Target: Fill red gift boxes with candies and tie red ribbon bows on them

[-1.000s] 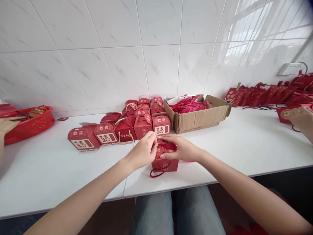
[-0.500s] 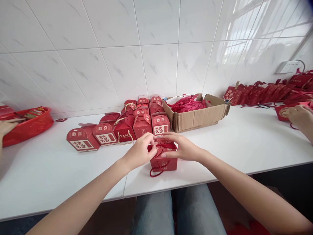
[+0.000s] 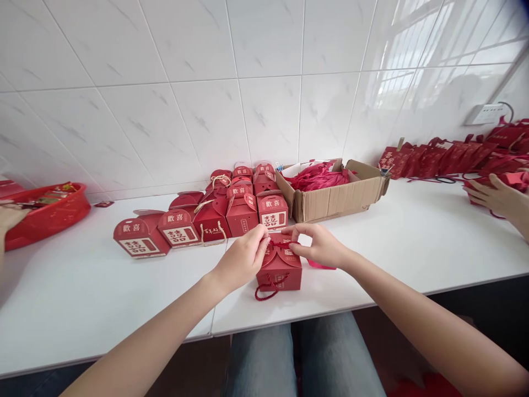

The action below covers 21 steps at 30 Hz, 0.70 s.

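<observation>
Right hand (image 3: 320, 248) has shifted right off the box (image 3: 294, 267) since the earlier frame, baring more of the flaps (image 3: 283, 258). Left hand (image 3: 243, 256): fingers pinched on the ribbon's (image 3: 282, 244) left part. Right fingers narrow, pinching its right part. I'd pull both sides evenly, low over the slots; too hard likely creases the card. Box sits upright on the worktop (image 3: 372, 248), near side, close to the edge: red card, curved interlocked flaps, pale print, dark red cord (image 3: 266, 298) looping off its near face.
</observation>
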Each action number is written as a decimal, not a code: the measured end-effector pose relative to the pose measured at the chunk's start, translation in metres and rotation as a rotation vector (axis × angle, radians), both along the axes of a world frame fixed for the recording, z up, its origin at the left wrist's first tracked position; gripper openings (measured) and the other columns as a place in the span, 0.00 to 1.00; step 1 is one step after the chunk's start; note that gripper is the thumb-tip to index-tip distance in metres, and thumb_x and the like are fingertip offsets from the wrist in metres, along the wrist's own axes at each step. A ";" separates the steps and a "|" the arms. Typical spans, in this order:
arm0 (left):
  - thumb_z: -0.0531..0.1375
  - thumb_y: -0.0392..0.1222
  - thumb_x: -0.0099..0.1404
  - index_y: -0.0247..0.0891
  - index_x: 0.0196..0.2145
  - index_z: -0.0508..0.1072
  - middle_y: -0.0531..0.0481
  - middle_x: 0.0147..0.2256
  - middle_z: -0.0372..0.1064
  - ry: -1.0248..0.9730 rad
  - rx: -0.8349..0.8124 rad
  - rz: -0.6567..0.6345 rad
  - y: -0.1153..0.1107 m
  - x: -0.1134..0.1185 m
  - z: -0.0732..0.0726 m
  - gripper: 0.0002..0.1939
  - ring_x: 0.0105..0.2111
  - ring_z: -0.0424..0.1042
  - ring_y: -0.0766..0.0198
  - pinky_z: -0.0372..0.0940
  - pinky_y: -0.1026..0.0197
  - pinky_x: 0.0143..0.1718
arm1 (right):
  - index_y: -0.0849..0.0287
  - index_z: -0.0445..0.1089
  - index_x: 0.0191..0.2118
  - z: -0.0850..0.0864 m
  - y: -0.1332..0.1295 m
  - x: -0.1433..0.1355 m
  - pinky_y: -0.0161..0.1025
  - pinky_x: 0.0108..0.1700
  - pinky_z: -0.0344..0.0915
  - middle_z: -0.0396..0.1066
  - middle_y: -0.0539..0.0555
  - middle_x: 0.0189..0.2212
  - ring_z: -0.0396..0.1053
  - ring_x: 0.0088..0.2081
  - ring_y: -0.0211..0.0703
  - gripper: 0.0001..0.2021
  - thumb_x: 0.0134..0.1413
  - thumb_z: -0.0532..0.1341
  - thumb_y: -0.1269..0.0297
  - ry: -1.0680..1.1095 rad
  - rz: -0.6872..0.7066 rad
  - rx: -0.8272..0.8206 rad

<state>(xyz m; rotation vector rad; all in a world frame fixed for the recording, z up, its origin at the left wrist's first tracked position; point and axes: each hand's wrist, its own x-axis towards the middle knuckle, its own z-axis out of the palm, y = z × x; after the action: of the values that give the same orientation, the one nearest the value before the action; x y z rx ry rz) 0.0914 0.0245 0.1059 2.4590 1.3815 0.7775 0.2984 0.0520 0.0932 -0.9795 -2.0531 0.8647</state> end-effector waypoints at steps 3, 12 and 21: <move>0.45 0.39 0.68 0.42 0.33 0.58 0.50 0.31 0.67 0.013 0.015 0.010 0.000 0.002 0.000 0.06 0.29 0.69 0.61 0.62 0.59 0.31 | 0.57 0.61 0.21 0.000 0.002 0.002 0.46 0.52 0.62 0.73 0.56 0.48 0.70 0.50 0.51 0.08 0.43 0.61 0.71 0.000 -0.008 -0.064; 0.47 0.38 0.65 0.42 0.31 0.54 0.42 0.37 0.71 -0.025 -0.019 0.008 -0.001 -0.004 -0.007 0.05 0.43 0.73 0.54 0.67 0.56 0.39 | 0.57 0.63 0.22 -0.006 0.004 0.005 0.47 0.54 0.61 0.73 0.56 0.48 0.70 0.50 0.50 0.06 0.44 0.61 0.70 0.023 0.006 -0.081; 0.51 0.34 0.58 0.42 0.24 0.52 0.46 0.30 0.74 -0.126 0.070 0.057 0.000 -0.007 -0.016 0.10 0.45 0.74 0.54 0.68 0.61 0.36 | 0.56 0.57 0.21 -0.003 -0.002 0.002 0.46 0.51 0.61 0.73 0.57 0.48 0.70 0.50 0.52 0.11 0.47 0.61 0.65 -0.001 0.041 -0.012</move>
<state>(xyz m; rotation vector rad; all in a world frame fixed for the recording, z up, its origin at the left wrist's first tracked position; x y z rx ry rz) 0.0846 0.0248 0.0904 2.3850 1.4060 0.9913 0.3008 0.0502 0.0900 -0.9474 -2.0770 0.8984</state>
